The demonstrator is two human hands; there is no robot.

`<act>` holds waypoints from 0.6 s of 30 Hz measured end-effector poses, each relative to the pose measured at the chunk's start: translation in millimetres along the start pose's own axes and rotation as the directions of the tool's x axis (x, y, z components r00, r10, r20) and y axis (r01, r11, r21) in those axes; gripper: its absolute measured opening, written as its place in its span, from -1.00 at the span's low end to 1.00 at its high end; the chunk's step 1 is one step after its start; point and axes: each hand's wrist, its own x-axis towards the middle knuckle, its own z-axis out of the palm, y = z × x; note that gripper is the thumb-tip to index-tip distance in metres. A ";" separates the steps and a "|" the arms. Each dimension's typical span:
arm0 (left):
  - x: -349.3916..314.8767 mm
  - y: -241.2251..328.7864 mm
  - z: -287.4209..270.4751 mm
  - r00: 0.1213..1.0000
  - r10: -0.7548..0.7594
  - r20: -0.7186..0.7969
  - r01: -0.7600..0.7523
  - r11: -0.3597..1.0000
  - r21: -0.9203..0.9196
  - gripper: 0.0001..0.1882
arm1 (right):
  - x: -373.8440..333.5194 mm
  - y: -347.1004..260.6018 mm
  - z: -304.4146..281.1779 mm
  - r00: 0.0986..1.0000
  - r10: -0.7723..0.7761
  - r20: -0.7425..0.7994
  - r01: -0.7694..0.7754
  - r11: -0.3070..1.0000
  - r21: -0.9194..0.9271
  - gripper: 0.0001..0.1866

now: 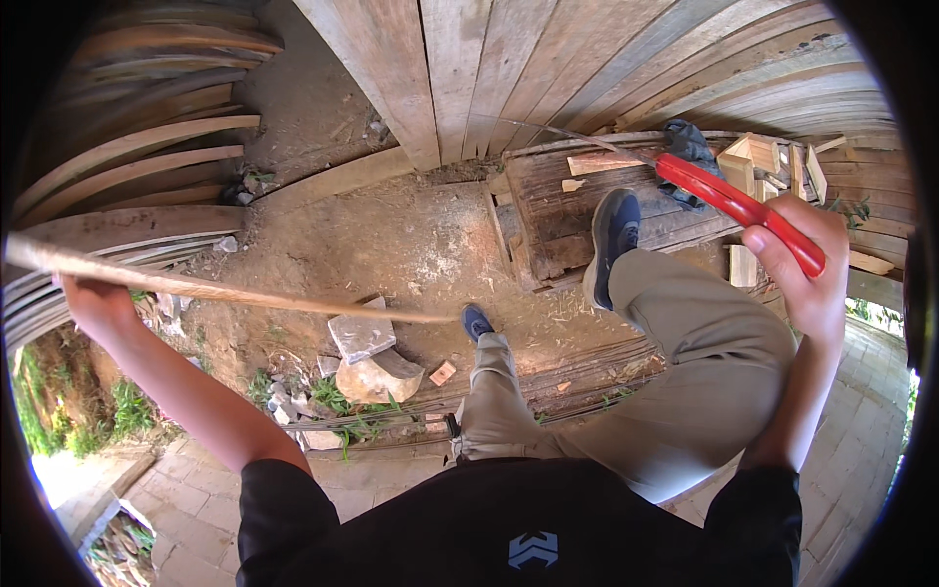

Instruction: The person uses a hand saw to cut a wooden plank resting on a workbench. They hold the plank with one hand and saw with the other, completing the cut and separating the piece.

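A long, pale strip of wood [245, 291] runs from the left edge to near my left shoe. My left hand [101, 306] is closed around its near end, with the fingers partly behind the wood. Raised at the right, my right hand [807, 249] grips a red-handled blade [738, 205] by the handle. The long, thin blade points left and away over the low wooden platform; it shows nearly edge-on, so its exact kind is unclear. Blade and strip are apart. My right shoe [616, 230] rests on the platform [553, 220], and my left shoe [476, 321] is on the dirt.
Wood chips [572, 184], a dark cloth [691, 157] and wooden box-like pieces [758, 157] lie on or beside the platform. Plank walls [509, 68] rise at the back. Stacked boards [147, 147] fill the left. Stone blocks [377, 377] sit by my left foot.
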 end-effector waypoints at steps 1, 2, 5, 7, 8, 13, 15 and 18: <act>6.9 4.6 9.4 0.999 0.012 0.042 -0.014 0.999 0.048 -0.59 | -1.5 -0.6 -2.0 1.000 0.006 -0.005 -0.006 1.000 0.008 -0.74; -14.4 4.0 33.6 0.997 0.017 0.079 -0.023 0.996 0.081 -0.59 | -2.7 -1.9 -4.9 1.000 0.013 -0.007 -0.013 1.000 0.007 -0.74; -62.2 -18.9 84.6 0.953 -0.084 0.293 0.015 0.973 0.231 -0.59 | -11.1 9.0 -3.1 0.998 0.056 -0.032 -0.054 0.998 0.045 -0.74; -104.3 -81.3 106.5 0.884 -0.105 0.456 -0.135 0.875 0.464 -0.67 | -17.5 3.3 -18.3 0.993 0.115 -0.039 -0.116 0.993 -0.011 -0.74; -123.7 -98.4 116.6 0.796 -0.201 0.571 -0.138 0.858 0.495 -0.67 | -22.9 4.9 -23.5 0.988 0.148 -0.045 -0.149 0.989 -0.016 -0.73; -175.8 -173.0 123.7 0.162 -0.424 0.891 -0.199 0.871 0.450 -0.72 | -39.3 22.0 -15.6 0.950 0.298 -0.091 -0.297 0.955 0.017 -0.73; -211.3 -212.7 120.2 0.092 -0.492 0.866 -0.313 0.811 0.494 -0.72 | -46.7 27.9 -10.7 0.929 0.353 -0.114 -0.356 0.934 -0.008 -0.73; -263.2 -262.9 128.3 -0.018 -0.667 0.745 -0.371 0.696 0.614 -0.67 | -59.5 44.0 -12.1 0.925 0.364 -0.107 -0.370 0.928 -0.039 -0.72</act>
